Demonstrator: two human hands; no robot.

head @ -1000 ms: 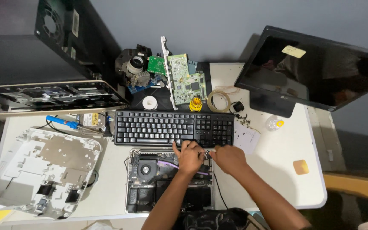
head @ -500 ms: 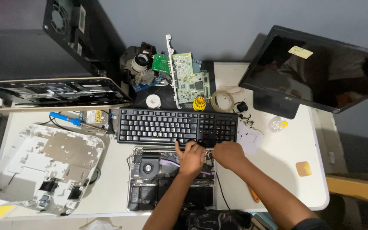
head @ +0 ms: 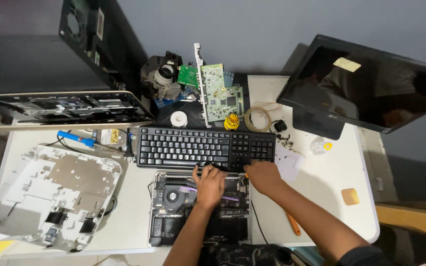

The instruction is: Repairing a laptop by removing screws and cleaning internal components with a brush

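Head view — both hands at opened laptop's top edge.

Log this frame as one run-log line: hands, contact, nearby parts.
left hand: on opened laptop | right hand: at laptop's top right corner, by black keyboard | grip: cannot tell | nearby: orange tool, monitor

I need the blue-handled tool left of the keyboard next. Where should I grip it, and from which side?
Grip the blue handle across its middle, coming from above. The soldering iron lies flat on the white table, handle towards the left, metal tip towards the keyboard. Stay off the tip end; a dark cord trails from the handle's left end, so lift gently.
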